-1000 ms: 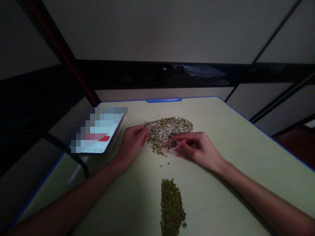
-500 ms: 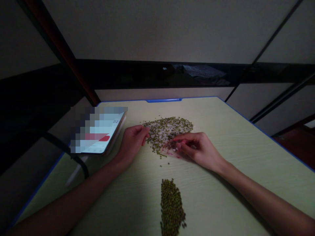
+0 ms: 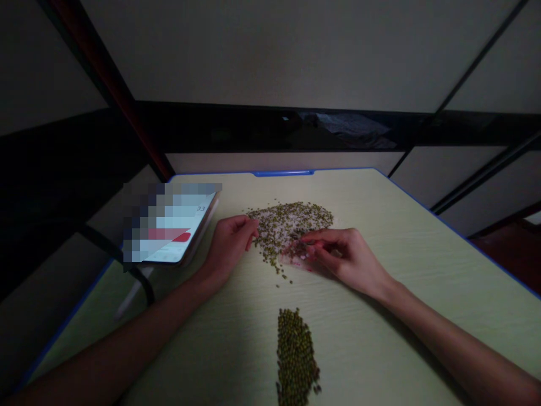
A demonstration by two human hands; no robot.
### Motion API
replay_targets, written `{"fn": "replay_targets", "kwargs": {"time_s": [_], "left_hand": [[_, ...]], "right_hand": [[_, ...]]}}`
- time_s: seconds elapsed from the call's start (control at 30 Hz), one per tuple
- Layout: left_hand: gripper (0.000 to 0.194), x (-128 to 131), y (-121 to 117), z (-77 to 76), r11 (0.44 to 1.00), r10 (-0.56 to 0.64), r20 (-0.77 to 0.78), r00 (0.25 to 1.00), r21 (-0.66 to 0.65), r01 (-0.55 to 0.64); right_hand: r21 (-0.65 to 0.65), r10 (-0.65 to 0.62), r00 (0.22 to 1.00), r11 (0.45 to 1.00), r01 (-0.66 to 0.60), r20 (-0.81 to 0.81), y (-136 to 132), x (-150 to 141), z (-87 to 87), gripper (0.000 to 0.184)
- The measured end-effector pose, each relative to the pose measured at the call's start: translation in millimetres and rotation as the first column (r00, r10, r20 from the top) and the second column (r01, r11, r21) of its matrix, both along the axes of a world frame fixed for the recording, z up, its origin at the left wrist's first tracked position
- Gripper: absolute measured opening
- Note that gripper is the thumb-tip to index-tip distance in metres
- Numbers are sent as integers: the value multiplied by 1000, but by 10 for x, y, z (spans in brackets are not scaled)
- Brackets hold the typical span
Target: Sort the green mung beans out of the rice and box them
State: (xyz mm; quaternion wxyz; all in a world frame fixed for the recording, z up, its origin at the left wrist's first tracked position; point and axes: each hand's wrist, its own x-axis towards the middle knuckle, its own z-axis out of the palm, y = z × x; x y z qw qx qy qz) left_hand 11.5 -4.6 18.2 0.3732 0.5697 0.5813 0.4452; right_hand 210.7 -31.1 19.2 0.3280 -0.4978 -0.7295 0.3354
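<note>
A mixed heap of green beans and pale grains (image 3: pixel 291 223) lies spread on the light table (image 3: pixel 401 282). My left hand (image 3: pixel 230 243) rests at the heap's left edge, fingers curled with the tips touching the beans. My right hand (image 3: pixel 342 255) lies at the heap's near right edge, thumb and fingers pinched together among the beans; what they hold is too small to make out. Closer to me sits a separate long pile of green beans only (image 3: pixel 296 355).
A lit phone (image 3: pixel 177 231) is propped at the table's left, its screen partly blurred. The table has a blue rim (image 3: pixel 283 172), with a dark frame and wall panels behind it. A dark cable (image 3: pixel 139 282) curves off the left edge.
My right hand's fingers have shifted slightly left within the heap, nudging a few beans toward me. My left hand has stayed in place.
</note>
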Motion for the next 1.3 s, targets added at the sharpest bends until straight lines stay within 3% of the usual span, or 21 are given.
{"fn": "replay_targets", "kwargs": {"time_s": [0.17,0.43,1.3], "left_hand": [[27,-12,9,-10,1000,-11,11,1000,-1,11],[28,-18,13,-43,1000,-18,27,999,-3,18],[28,-9,17,-27,1000,-11,25,1000,-2,11]], "right_hand": [[-12,-17,998,1000,16,-58,40,-33,48,28],[150,-19,998,989,10,56,51,-69,30,25],[142,77,994,986,-87,72,43,-75,1,26]]}}
